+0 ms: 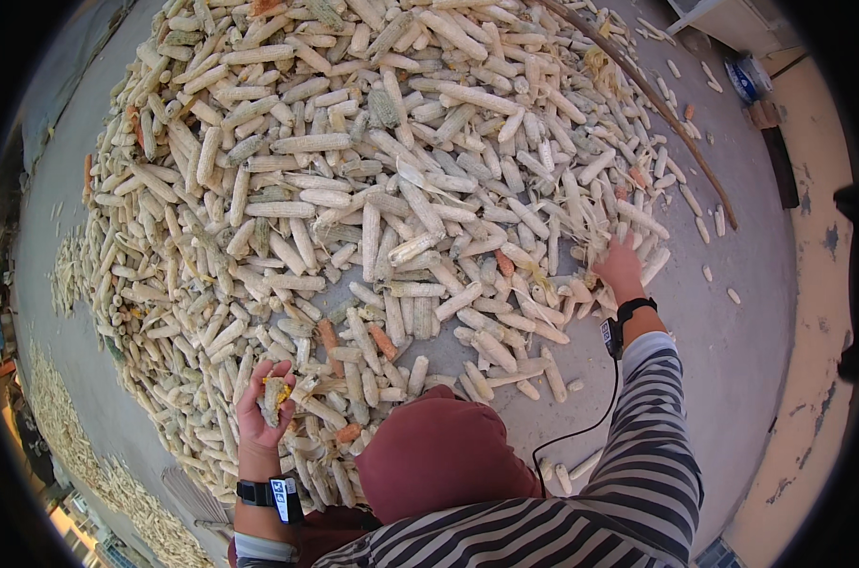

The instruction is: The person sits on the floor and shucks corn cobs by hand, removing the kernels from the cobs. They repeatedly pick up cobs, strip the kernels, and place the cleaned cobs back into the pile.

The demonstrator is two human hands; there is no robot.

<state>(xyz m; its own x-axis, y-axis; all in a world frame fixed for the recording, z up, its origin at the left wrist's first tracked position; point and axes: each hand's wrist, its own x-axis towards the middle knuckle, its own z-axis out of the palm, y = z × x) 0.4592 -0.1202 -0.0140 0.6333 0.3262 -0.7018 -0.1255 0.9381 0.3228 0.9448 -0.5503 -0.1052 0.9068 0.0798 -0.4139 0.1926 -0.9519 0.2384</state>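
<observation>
A large heap of shelled corn cobs [373, 206] lies before me, mostly pale, with a few reddish ones. My left hand [257, 422] is raised palm up over the near left edge of the heap. Its fingers curl around a short greyish corn cob piece [273, 399] that still bears yellow kernels. At the right edge of the heap, my right hand [620, 268] reaches down among cobs and dry husks [582, 220]. Its fingertips touch them and are partly hidden, so I cannot tell whether it grips anything.
A long wooden stick [657, 99] curves along the heap's right side. Loose cobs lie on the grey concrete floor [742, 341]. Beyond it runs a peeling wall [813, 312], with a blue and white round container [749, 78] nearby. More cobs [81, 447] spread at lower left.
</observation>
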